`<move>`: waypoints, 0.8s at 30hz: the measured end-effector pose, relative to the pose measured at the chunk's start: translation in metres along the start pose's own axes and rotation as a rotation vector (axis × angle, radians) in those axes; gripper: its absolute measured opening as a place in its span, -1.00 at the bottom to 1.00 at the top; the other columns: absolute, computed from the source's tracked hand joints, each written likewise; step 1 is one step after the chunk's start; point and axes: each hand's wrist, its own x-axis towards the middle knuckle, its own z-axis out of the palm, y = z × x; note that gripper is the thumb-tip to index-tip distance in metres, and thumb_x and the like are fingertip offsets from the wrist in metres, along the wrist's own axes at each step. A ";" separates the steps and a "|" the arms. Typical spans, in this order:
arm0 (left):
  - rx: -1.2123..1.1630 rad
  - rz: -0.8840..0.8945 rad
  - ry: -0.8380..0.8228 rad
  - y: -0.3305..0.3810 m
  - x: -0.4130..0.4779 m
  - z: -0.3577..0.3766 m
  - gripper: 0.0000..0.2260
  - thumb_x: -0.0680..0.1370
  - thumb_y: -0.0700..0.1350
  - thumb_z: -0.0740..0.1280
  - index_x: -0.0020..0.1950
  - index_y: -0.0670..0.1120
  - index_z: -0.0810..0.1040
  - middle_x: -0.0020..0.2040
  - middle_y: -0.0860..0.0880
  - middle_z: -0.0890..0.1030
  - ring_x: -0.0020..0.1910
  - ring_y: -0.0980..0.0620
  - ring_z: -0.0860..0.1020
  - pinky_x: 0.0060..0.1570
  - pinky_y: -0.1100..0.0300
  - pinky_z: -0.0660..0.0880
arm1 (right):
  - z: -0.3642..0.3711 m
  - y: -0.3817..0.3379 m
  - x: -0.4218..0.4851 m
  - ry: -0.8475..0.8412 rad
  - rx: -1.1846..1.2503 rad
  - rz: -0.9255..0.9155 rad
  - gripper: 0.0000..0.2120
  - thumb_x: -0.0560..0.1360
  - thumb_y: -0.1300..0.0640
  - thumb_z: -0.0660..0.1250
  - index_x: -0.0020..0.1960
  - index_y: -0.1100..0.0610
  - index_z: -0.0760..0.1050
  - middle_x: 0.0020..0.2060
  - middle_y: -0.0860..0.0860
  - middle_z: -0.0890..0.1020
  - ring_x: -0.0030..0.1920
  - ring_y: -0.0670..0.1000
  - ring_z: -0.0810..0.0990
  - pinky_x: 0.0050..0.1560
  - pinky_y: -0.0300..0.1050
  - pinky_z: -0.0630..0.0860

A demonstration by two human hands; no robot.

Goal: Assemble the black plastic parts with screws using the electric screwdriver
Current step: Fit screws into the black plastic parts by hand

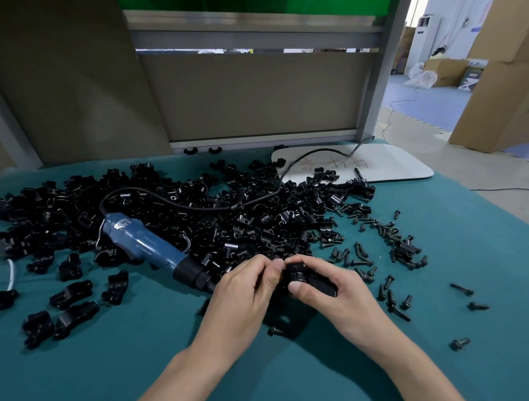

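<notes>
The right hand (338, 293) wraps its fingers (298, 286) round the black plastic parts (306, 276), thumb pressed across the near face and the rest curled behind. It looks like two halves held together, though the seam is hard to read. The left hand (243, 294) meets them from the other side, with its fingers (268, 269) drawn narrow and pinched against the left end of the parts. Whether a screw sits between those fingertips cannot be told, since they hide it. The electric screwdriver (150, 249) lies on the tabletop (309, 371) just left of the left fingers, its black nose pointing toward them, its cable (257, 200) looping away over the pile (195, 209) of loose pieces beyond the fingers. Loose screws (377, 237) are scattered to the right of the right fingers, and a few lie near below them. The parts look light, stiff and smooth, so they probably slip or twist apart under driving torque. A firm hold across both halves, clear of the screw hole, seems the safest place. The screws are small and likely to roll, so they are best pinched by the shank or head. The screwdriver looks the heaviest thing here, and its blue body seems the natural place to take hold.
</notes>
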 end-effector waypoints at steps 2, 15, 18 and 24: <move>-0.032 0.004 -0.010 -0.001 0.000 -0.001 -0.69 0.65 0.22 0.14 -0.15 0.09 0.49 -0.24 0.13 0.55 -0.23 0.08 0.52 -0.25 0.16 0.45 | -0.001 0.001 0.000 -0.001 -0.013 0.002 -0.75 0.49 -0.05 0.45 0.15 -0.26 0.64 -0.02 -0.13 0.73 0.00 -0.14 0.69 0.05 -0.36 0.53; -0.021 -0.028 -0.025 -0.001 0.000 -0.002 -0.72 0.63 0.32 0.08 -0.03 0.22 0.48 -0.15 0.24 0.58 -0.19 0.20 0.54 -0.23 0.36 0.38 | -0.003 0.005 0.001 0.024 -0.038 -0.012 -0.74 0.49 -0.09 0.46 0.16 -0.30 0.63 -0.04 -0.15 0.72 -0.03 -0.14 0.68 0.01 -0.34 0.55; -0.025 -0.005 -0.048 0.000 0.000 -0.001 -0.72 0.64 0.26 0.11 -0.07 0.17 0.50 -0.20 0.17 0.59 -0.21 0.14 0.56 -0.29 0.29 0.42 | -0.003 0.006 0.001 0.012 -0.063 -0.007 -0.75 0.48 -0.12 0.46 0.15 -0.32 0.62 -0.06 -0.17 0.71 -0.08 -0.20 0.65 -0.03 -0.37 0.52; -0.079 0.024 -0.028 0.000 0.001 0.000 -0.96 0.63 0.07 0.31 0.07 0.20 0.52 0.00 0.22 0.61 -0.01 0.16 0.58 -0.09 0.42 0.43 | -0.004 0.005 0.000 0.012 -0.037 -0.012 -0.76 0.50 -0.07 0.46 0.15 -0.29 0.64 -0.02 -0.13 0.72 -0.04 -0.18 0.67 -0.01 -0.36 0.53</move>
